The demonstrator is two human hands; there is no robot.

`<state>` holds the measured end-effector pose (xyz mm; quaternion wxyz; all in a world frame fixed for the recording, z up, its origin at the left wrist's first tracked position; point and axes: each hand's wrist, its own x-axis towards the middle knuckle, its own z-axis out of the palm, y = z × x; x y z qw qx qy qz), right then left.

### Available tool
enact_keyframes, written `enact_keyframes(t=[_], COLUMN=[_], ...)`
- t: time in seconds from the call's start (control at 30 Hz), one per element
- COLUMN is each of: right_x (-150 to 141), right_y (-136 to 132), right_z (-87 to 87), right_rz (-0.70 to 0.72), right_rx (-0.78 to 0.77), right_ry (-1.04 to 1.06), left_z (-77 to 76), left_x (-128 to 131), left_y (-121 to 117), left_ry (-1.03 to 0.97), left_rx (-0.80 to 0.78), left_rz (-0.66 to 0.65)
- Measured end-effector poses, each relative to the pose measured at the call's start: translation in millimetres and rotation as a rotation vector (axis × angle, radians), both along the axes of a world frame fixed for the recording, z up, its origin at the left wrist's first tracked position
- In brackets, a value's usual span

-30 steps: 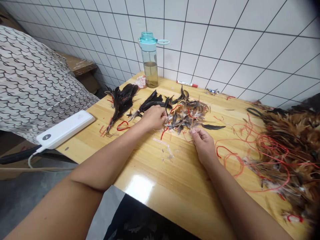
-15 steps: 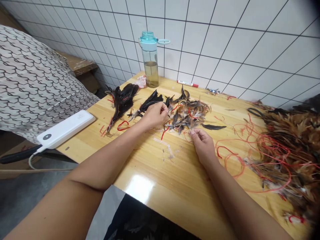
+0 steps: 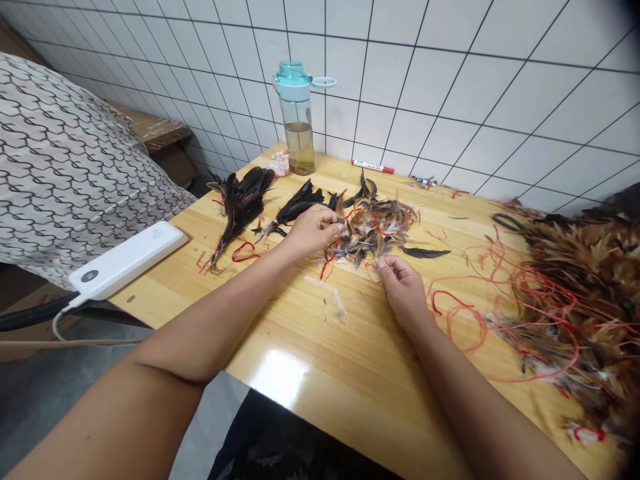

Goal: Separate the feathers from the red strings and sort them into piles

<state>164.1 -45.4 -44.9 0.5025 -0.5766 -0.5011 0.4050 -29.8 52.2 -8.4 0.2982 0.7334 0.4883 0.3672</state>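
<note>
shifted slightly rightward since the earlier frame, the left hand (image 3: pixel 315 232) now meets the left edge of the feather heap (image 3: pixel 387 217) at the frame's centre, while the right hand (image 3: pixel 404 288) sits almost unchanged. nearest, at lower centre, is the glossy wooden tabletop (image 3: pixel 320 340); a white power bank (image 3: pixel 133 257) with its cable lies at the edge, middle left, and loose red cord (image 3: pixel 484 330) loops at middle right beside a big brown feather pile (image 3: pixel 595 287). just beyond, the right thumb and forefinger press together, apparently pinching the pale base of a feather tuft (image 3: pixel 383 249) at the heap's near side, the other fingers curled in. the left thumb and forefinger also look closed, seemingly on a small brown feather (image 3: pixel 341 202), though the grip is too small to be sure. past the left hand lie a small black bundle (image 3: pixel 303 198) and, farther left, a larger black bundle (image 3: pixel 245 200). farther off stand a water bottle (image 3: pixel 300 143) and, lying near the tiled wall (image 3: pixel 395 87), a red-capped marker (image 3: pixel 373 167). as i judge it, a hard tug could catch the red strips (image 3: pixel 327 267) among the heap and drag neighbouring feathers along; too slack a pinch could let light plumes slip; bending quills sideways could crease them.
</note>
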Motion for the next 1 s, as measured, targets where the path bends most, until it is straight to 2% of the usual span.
enact_keyframes(t=[0.1, 0.17, 0.33, 0.43, 0.53, 0.67, 1.0], right_x=[0, 0, 0, -1, -2, -3, -1], right_y=[0, 0, -1, -1, -2, -2, -1], right_z=[0.2, 0.0, -0.1, 1.5, 3.2, 4.2, 2.2], right_rz=[-0.004, -0.004, 0.001, 0.011, 0.023, 0.035, 0.074], right_rx=[0.002, 0.005, 0.008, 0.008, 0.008, 0.008, 0.01], right_ry=[-0.006, -0.012, -0.033, -0.055, -0.071, -0.077, -0.034], left_z=[5.0, 5.9, 2.8, 1.3, -0.2, -3.7, -14.0], left_x=[0, 2, 17, 25, 31, 36, 35], left_y=[-2, -5, -21, -30, -37, -42, -40], left_ry=[-0.001, -0.104, -0.457, -0.54, -0.553, -0.517, -0.253], left_rx=[0.039, -0.054, -0.398, -0.524, -0.577, -0.548, -0.271], left_rz=[0.013, -0.039, -0.22, -0.272, -0.327, -0.358, -0.322])
